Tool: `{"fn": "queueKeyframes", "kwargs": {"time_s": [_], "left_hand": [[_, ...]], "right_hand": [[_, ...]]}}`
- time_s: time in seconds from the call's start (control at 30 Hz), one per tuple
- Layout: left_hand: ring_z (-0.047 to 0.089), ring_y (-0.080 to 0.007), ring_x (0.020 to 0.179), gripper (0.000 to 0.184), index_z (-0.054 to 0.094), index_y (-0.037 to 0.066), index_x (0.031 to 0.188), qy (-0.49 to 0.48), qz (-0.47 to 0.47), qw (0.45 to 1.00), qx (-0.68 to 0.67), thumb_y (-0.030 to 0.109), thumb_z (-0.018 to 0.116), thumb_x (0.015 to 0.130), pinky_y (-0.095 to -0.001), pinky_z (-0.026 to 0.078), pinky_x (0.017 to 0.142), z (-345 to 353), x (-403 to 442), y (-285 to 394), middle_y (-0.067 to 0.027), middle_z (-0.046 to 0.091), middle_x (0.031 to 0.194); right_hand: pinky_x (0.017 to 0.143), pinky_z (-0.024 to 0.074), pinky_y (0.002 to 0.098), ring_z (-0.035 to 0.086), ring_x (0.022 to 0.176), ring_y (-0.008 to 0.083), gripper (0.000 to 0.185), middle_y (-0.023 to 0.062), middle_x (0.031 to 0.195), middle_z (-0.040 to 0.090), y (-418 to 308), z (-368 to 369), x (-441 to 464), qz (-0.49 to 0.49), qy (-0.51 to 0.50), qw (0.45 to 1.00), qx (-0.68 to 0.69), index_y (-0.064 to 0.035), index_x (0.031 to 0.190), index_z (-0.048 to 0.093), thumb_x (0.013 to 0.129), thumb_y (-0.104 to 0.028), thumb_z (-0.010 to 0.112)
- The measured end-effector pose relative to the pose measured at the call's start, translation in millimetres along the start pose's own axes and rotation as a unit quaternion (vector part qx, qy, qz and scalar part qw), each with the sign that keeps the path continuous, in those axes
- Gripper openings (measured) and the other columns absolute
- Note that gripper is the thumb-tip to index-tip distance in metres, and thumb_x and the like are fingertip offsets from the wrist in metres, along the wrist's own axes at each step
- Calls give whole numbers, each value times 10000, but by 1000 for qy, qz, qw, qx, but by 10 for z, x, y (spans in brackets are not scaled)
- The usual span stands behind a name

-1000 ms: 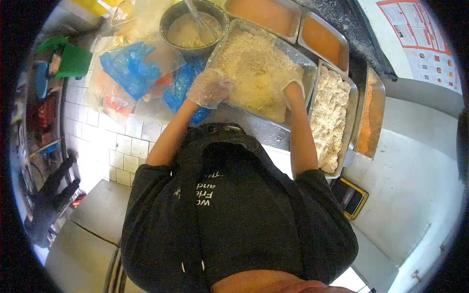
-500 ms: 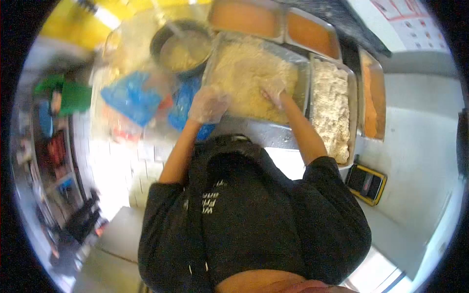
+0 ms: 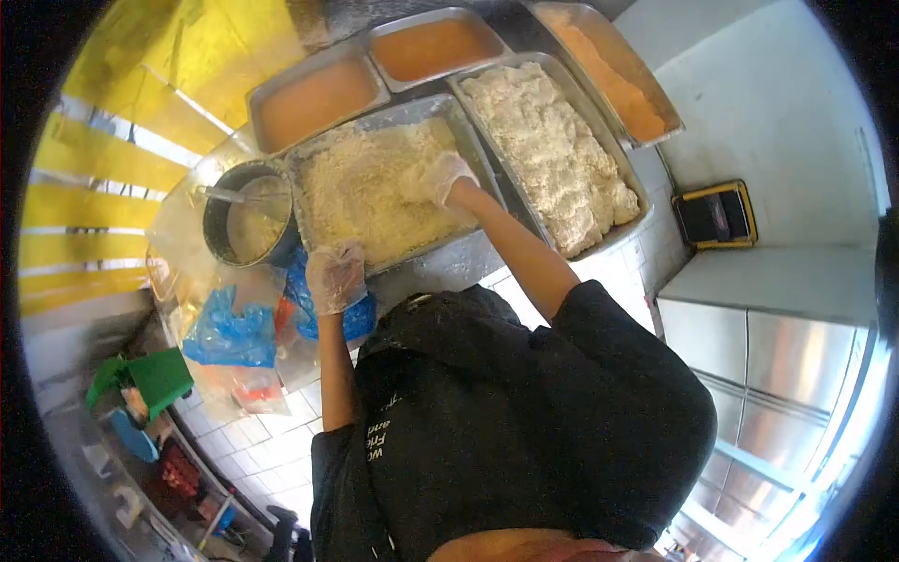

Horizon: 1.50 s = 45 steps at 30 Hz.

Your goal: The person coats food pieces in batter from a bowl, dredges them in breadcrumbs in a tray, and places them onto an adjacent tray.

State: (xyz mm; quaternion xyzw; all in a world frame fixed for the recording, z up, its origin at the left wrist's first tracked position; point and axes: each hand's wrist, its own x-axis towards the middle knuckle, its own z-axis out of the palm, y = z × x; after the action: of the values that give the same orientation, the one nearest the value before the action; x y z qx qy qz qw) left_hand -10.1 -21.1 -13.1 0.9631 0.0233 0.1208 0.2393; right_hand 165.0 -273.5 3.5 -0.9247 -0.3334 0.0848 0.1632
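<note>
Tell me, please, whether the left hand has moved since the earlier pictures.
No, not noticeably: judged against the crumb-filled tray, the left hand stays by its near left corner.

head view | from above | facing forward, down | near tray [image 3: 479,150]

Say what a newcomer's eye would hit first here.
Probably the bright yellow panels filling the upper left. Then the bed of pale yellow crumbs in the middle tray, with the gloved right hand at its right side and the gloved left hand by the near-left corner. The crumpled blue bag stands out lower left.
</note>
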Motion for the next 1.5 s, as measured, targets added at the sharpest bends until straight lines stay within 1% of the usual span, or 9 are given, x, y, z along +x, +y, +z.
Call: {"fn": "queueKeyframes", "kwargs": {"time_s": [0.4, 0.57, 0.77, 0.9, 0.97, 1.13, 1.2, 1.33, 1.5], "left_hand": [[664, -374, 829, 215, 755, 120, 871, 54, -21, 985, -162, 322, 698, 827, -450, 518, 730, 295, -140, -321, -143, 707, 870], [647, -373, 706, 170, 748, 116, 836, 5, -29, 996, -86, 282, 716, 820, -464, 504, 634, -80, 13, 52, -156, 675, 743], [617, -375, 660, 219, 734, 124, 827, 14, -47, 987, -154, 339, 694, 832, -482, 466, 588, 236, -104, -255, -147, 644, 716], [599, -374, 632, 221, 728, 120, 836, 50, 19, 998, -12, 337, 682, 844, -489, 446, 569, 89, -37, -100, -141, 625, 699], [608, -365, 664, 216, 720, 109, 824, 49, 33, 995, -75, 312, 659, 863, -484, 459, 598, 117, 0, -165, -128, 625, 708], [625, -330, 789, 128, 689, 111, 858, -90, -185, 958, -200, 231, 648, 842, -486, 493, 713, -339, 90, -114, -104, 635, 797], [620, -307, 851, 163, 639, 118, 982, 74, 62, 994, 45, 200, 627, 841, -461, 504, 704, -281, 69, -393, -105, 624, 898], [642, -335, 897, 175, 624, 128, 990, 114, -98, 959, 242, 182, 626, 823, -466, 516, 698, -803, 324, -853, -138, 631, 909], [708, -335, 874, 185, 715, 91, 972, -196, -124, 941, 246, 189, 620, 848, -473, 558, 775, -660, 991, -2142, -203, 718, 923]], "right_hand": [[896, 560, 397, 711, 1025, 342, 273, 195, 1083, 736, 747, -2263, -1140, 369, 229, 899, -63, -114, 1135, 735, 895, -237, 699], [949, 530, 478, 674, 1087, 426, 426, 244, 1106, 717, 1557, -1528, -1188, 331, -146, 872, -329, -17, 1103, 717, 976, -364, 504], [960, 531, 479, 670, 1088, 431, 483, 242, 1109, 714, 1494, -1850, -1288, 435, 129, 890, -48, -64, 1168, 729, 980, -438, 489], [976, 528, 470, 661, 1096, 457, 584, 240, 1136, 708, 2105, -1976, -1141, 393, 89, 901, -161, -72, 1305, 667, 993, -514, 449], [923, 544, 498, 678, 1060, 460, 622, 213, 1185, 708, 2664, -936, -987, 287, 382, 808, -346, -95, 1450, 534, 991, -510, 469], [882, 542, 472, 691, 1029, 415, 604, 212, 1177, 709, 2121, -670, -812, 373, 106, 888, -249, -100, 1416, 560, 965, -501, 552], [866, 542, 461, 696, 1017, 397, 598, 212, 1173, 709, 1954, -755, -755, 377, 64, 894, -235, -101, 1402, 571, 955, -498, 585], [834, 540, 440, 707, 992, 362, 589, 211, 1167, 709, 866, -755, -599, 316, 105, 932, -143, -105, 1375, 592, 935, -491, 652], [1046, 473, 425, 602, 1210, 383, 558, 227, 1286, 638, -568, -157, -675, 219, 54, 974, -7, -64, 1282, 635, 846, -397, 733]]}}
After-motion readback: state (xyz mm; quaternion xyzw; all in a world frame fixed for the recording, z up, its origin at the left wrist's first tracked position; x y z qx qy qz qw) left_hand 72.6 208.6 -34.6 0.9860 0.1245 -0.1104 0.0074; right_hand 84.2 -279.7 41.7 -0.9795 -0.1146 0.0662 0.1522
